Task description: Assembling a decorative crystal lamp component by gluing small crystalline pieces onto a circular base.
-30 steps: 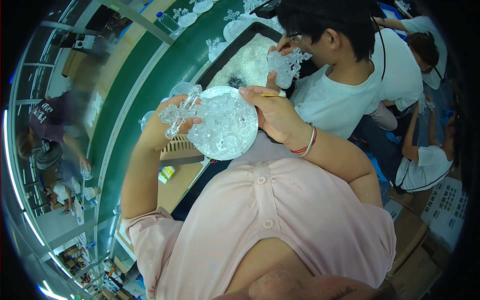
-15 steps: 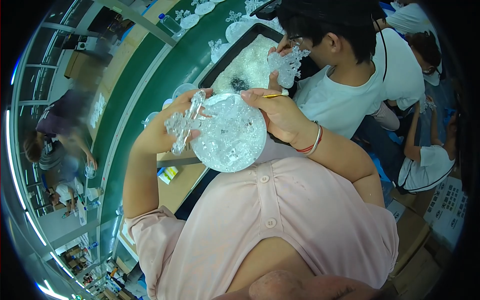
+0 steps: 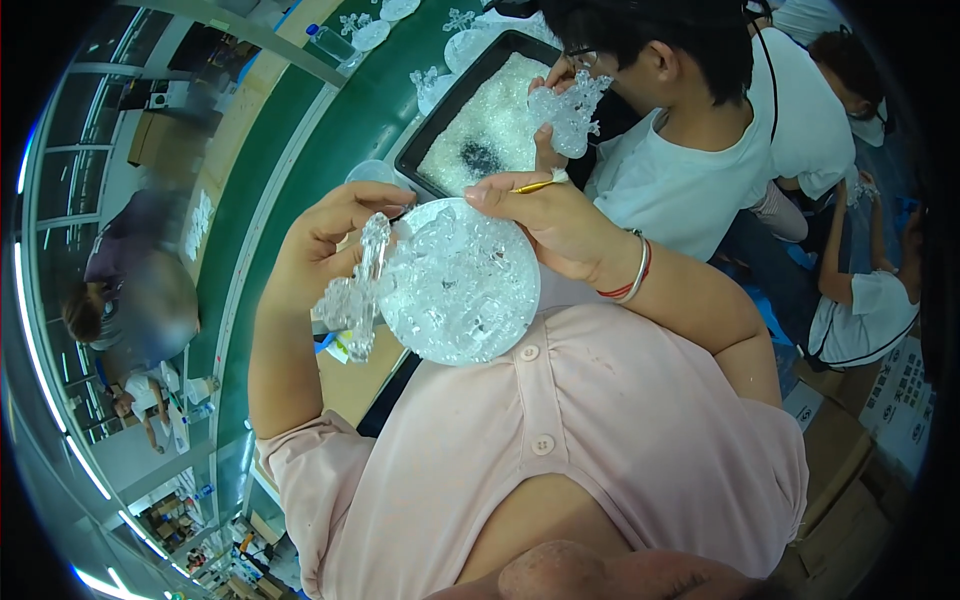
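In front of my chest is a clear round disc ornament (image 3: 462, 285), its face covered in glassy chips. A transparent snowflake-shaped piece (image 3: 358, 290) stands out from its left side. My right hand (image 3: 550, 225) grips the disc's upper right rim, thumb on the face and the other fingers mostly behind. A thin gold-handled brush (image 3: 540, 184) with a pale tip also lies in that hand. My left hand (image 3: 335, 235) is bent round the upper left rim beside the snowflake, fingertips at the edge; its thumb is partly hidden.
Beyond my hands a black tray (image 3: 425, 130) holds clear granules. A co-worker (image 3: 680, 170) on the right holds a similar ornament (image 3: 568, 112). More ornaments (image 3: 432, 88) and a water bottle (image 3: 330, 42) stand on the green bench (image 3: 290, 150). Cardboard boxes (image 3: 840, 430) are at lower right.
The disc has moved slightly down and turned, with the snowflake now lower and more edge-on. My left hand's fingers have shifted up to the rim.
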A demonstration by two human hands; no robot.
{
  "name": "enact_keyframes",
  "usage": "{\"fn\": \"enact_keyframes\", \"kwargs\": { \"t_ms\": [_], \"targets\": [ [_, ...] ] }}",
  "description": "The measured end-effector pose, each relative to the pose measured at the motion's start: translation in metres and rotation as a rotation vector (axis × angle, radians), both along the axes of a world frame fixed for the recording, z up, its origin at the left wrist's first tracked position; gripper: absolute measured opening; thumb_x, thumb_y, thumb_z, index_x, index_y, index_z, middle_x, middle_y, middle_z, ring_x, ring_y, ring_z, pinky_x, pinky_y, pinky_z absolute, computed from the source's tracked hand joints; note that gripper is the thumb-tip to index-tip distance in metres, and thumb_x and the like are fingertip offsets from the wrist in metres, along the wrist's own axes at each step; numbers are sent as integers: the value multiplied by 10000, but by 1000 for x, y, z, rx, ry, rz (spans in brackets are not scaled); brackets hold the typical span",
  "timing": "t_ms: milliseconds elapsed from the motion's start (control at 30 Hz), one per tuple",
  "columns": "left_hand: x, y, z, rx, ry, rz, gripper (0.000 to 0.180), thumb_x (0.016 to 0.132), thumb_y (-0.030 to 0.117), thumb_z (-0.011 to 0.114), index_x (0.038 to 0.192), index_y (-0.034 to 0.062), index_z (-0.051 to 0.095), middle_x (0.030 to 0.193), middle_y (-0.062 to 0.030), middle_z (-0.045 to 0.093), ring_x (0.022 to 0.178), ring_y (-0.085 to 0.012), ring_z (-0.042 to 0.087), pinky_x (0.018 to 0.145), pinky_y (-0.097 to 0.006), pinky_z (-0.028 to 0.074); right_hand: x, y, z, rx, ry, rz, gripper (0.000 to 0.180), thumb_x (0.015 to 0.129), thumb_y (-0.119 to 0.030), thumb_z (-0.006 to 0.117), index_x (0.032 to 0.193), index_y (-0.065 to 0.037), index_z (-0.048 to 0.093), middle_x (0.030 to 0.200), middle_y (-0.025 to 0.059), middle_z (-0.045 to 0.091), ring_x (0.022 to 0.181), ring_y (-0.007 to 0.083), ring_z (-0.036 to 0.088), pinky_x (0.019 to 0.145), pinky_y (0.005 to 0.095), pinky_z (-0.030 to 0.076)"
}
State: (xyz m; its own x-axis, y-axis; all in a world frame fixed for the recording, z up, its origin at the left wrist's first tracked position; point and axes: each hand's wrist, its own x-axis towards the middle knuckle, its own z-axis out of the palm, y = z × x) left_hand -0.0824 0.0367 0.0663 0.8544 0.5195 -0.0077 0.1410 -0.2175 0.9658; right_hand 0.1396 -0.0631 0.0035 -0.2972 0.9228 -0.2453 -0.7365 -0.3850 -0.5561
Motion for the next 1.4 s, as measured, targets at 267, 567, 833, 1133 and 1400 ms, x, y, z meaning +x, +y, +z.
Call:
{"fn": "enact_keyframes", "kwargs": {
  "t_ms": [267,567,833,1133,1400],
  "targets": [
    [16,-6,11,-97,72,-37,117,720,-42,671,796,9,598,1147,-124,520,964,-161,560,822,-280,463,12,7,16,169,-244,49,208,889,-170,550,970,16,595,862,34,611,772,70,567,677,200,458],
    [31,-34,34,212,163,-73,182,696,16,688,792,34,535,863,-58,556,669,-165,546,572,-253,468,34,7,27,383,-595,162,237,886,-211,547,903,20,594,814,33,602,733,61,544,620,180,418],
    [18,-46,52,253,234,-88,215,715,-32,647,869,45,519,902,-40,548,821,-186,557,645,-260,496,27,0,38,479,-611,117,279,867,-242,577,893,35,596,840,97,616,685,95,560,596,210,426],
    [16,-45,47,271,209,-96,255,710,-1,637,907,57,486,849,-54,539,761,-210,583,637,-294,501,24,1,46,464,-637,108,299,857,-262,588,879,36,600,837,101,606,689,93,542,597,207,410],
    [17,-49,38,284,121,-73,217,716,9,580,901,64,484,803,-53,515,683,-204,537,583,-302,437,28,1,45,465,-578,143,250,864,-209,582,924,30,621,848,68,617,763,94,556,682,219,428]
  ]
}}
